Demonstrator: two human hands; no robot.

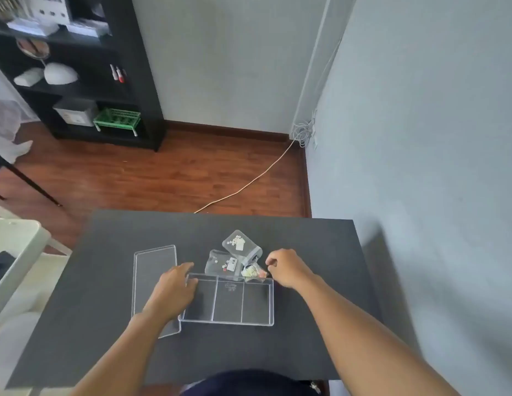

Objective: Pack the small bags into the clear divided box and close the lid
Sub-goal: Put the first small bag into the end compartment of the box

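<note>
A clear plastic box with three side-by-side compartments (228, 301) is sitting open near the middle of the dark grey desk (106, 338), all three sections showing only the desk through the bottom. Its flat clear rectangular lid (155, 278) is lying on the desk just to the left, partly under the left forearm. Behind the box, three small clear zip bags are resting in a loose cluster: the farthest bag (240, 245) is showing pale star-like pieces and a white label, the middle one (222, 262) a white label with dark print too small to read, and the nearest, yellowish-filled bag (253, 272) is leaning against the box's far rim. The left hand (173, 292) is lying over the box's left end, fingers gently curved over the wall. The right hand (286, 267) is hovering beside the nearest bag, fingers curled together, possibly pinching its edge.
</note>
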